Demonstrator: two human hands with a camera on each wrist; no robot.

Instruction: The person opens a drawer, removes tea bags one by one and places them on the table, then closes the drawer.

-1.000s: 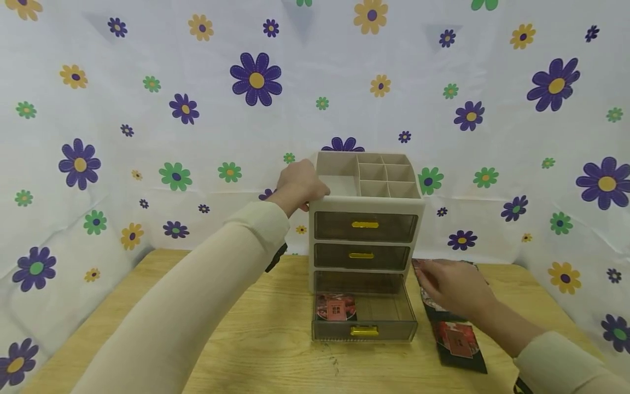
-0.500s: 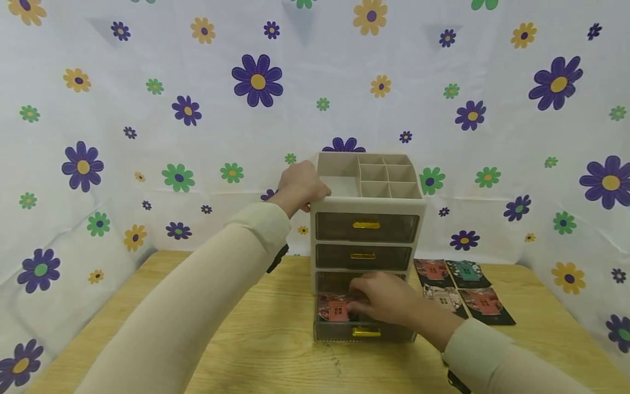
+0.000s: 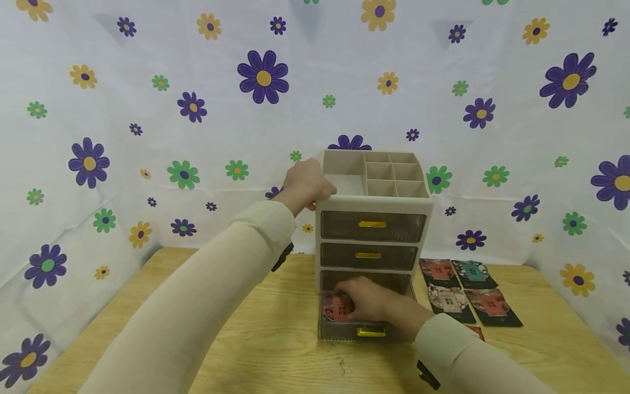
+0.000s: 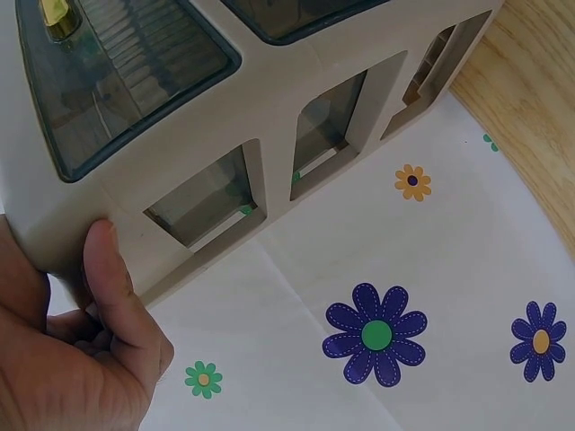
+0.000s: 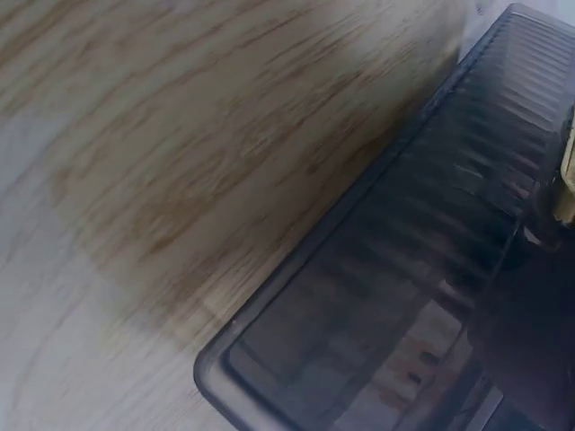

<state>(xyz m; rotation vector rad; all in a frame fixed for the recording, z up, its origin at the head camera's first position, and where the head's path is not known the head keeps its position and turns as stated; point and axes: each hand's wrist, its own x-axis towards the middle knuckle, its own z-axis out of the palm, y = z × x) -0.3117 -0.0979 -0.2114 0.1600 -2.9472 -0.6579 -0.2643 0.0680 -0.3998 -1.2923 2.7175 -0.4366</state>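
Note:
My left hand (image 3: 308, 181) grips the top left edge of a beige drawer organizer (image 3: 376, 206); in the left wrist view the thumb (image 4: 112, 269) presses on its side. The organizer's bottom drawer (image 3: 339, 331), smoky and clear with a gold handle, is pulled out. Inside on the left lies a flat dark packet (image 3: 334, 307) with a red label. My right hand (image 3: 369, 300) reaches down into this drawer, finger and thumb curled at the packet's right edge and pinching it. Part of the packet is hidden by the fingers. The right wrist view catches mostly the drawer front (image 5: 359, 296).
Right of the organizer, flat packets lie on the wooden table (image 3: 236, 328): a red one (image 3: 439, 272), a green one (image 3: 474, 273), a pale one (image 3: 450, 302) and another red one (image 3: 492, 306). A further packet (image 3: 476, 331) is mostly behind the right sleeve. Flowered cloth hangs behind.
My right hand has moved left from the packets on the table into the bottom drawer, up to the packet there. My left hand keeps its hold on the organizer.

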